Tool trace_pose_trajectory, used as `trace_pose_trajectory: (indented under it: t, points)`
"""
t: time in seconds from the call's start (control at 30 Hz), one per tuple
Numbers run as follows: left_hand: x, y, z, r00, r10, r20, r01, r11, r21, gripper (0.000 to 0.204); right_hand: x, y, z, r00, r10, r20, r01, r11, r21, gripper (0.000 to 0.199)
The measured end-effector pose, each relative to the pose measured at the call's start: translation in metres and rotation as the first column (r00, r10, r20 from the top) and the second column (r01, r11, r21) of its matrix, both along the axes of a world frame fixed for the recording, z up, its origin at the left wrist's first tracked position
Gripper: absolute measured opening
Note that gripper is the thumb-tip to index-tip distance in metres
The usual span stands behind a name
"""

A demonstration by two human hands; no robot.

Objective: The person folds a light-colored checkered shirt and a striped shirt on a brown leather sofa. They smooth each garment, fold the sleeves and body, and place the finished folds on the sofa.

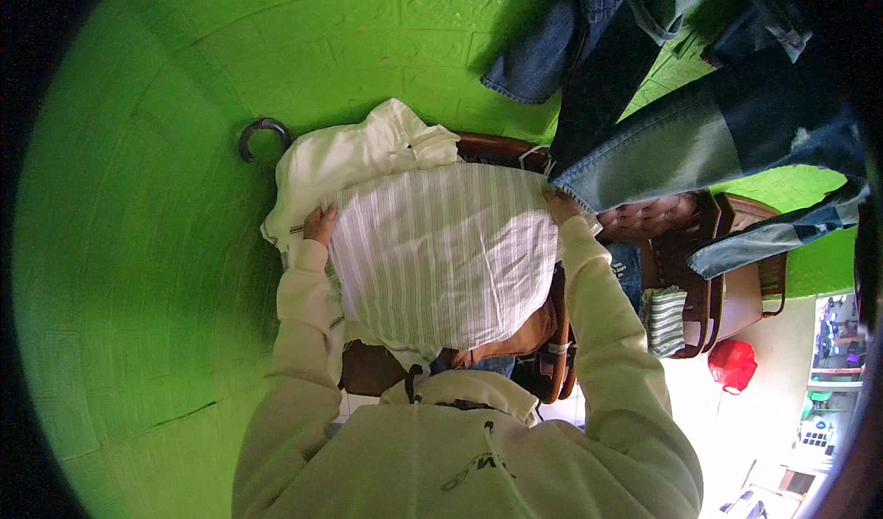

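The left hand [320, 222] grips the left edge of a white striped cloth [441, 248], fingers curled over the fabric. The right hand [558, 205] grasps the cloth's upper right corner, though its fingers are partly covered by fabric, so the grip looks closed rather than plainly shows it. Between the two hands the striped cloth is stretched out flat, hanging down toward the person's chest.

Just above the left hand lies a cream garment [354, 151], bunched up and touching the top of the striped cloth. Beyond it, up and to the left of that hand, a dark metal hook [260, 133] sits on the green wall [166, 197]. Right above the right hand hang several pairs of blue jeans [662, 142], their lowest hem touching the cloth's corner. To the right of the right hand stands a brown wooden chair [708, 262] with a small green striped cloth [664, 319] draped on it, and a red bag [733, 363] lies below that.
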State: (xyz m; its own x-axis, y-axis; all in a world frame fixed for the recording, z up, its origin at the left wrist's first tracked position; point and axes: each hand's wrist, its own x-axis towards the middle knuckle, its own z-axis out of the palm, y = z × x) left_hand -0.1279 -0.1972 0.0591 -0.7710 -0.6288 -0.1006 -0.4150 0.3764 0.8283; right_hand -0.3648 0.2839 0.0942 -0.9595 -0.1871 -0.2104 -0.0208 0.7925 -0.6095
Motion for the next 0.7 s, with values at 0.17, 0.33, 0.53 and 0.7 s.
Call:
trace_pose_trajectory:
  t: [0.17, 0.33, 0.53, 0.7]
  points:
    - [0.034, 0.015, 0.065, 0.916, 0.178, -0.361, 0.044, 0.847, 0.530, 0.041, 0.027, 0.032, 0.054, 0.996, 0.091, 0.000, -0.088, 0.968, -0.233, 0.043]
    - [0.100, 0.030, 0.128, 0.826, 0.174, -0.536, 0.151, 0.848, 0.507, 0.037, 0.103, 0.073, 0.128, 1.000, 0.018, 0.021, 0.009, 0.505, -0.863, 0.036]
    - [0.155, 0.085, 0.243, 0.695, 0.075, -0.715, -0.124, 0.992, -0.016, 0.034, 0.180, 0.094, 0.209, 0.965, -0.180, -0.191, -0.116, 0.360, -0.926, 0.029]
    - [0.182, 0.137, 0.295, 0.330, 0.409, -0.851, -0.488, 0.846, 0.217, 0.029, 0.234, 0.092, 0.250, 0.755, -0.464, -0.464, -0.132, 0.585, -0.800, 0.020]
